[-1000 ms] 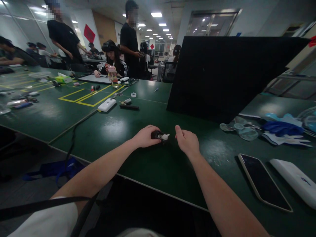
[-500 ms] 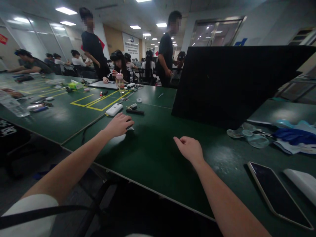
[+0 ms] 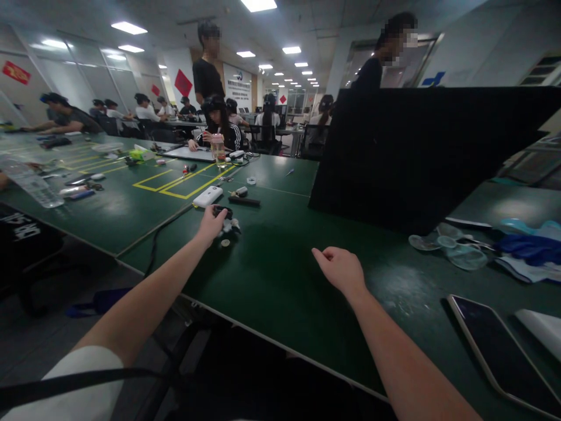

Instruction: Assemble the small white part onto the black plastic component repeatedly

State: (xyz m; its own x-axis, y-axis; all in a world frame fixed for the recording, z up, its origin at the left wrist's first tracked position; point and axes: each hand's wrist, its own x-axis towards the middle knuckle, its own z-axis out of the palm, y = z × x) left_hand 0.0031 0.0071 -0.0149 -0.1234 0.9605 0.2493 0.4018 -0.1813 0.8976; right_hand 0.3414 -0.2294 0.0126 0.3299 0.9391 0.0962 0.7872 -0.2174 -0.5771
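Note:
My left hand (image 3: pixel 211 224) is over the green table (image 3: pixel 272 263), its thumb and fingers closed on a small dark curved part (image 3: pixel 223 211). Just under and beside those fingers are small white and dark pieces (image 3: pixel 233 225), too blurred to name. A small pale round disc (image 3: pixel 225 243) lies nearer to me. On the right, my right hand (image 3: pixel 342 268) rests on the table apart from these things. Its fingers are curled in with the thumb out to the left, and nothing shows in it.
Beyond my left hand are a white case (image 3: pixel 207 196) and a black bar (image 3: pixel 244 201). A large black panel (image 3: pixel 421 158) stands behind my right hand. Clear plastic pieces (image 3: pixel 464 251) and a phone (image 3: pixel 495 345) lie to the right. A bottle (image 3: pixel 33 182) is far left.
My left hand has drawn back and turned, uncovering the dark part, the white pieces and the disc. My right hand keeps its pose. One standing person has moved right behind the black panel.

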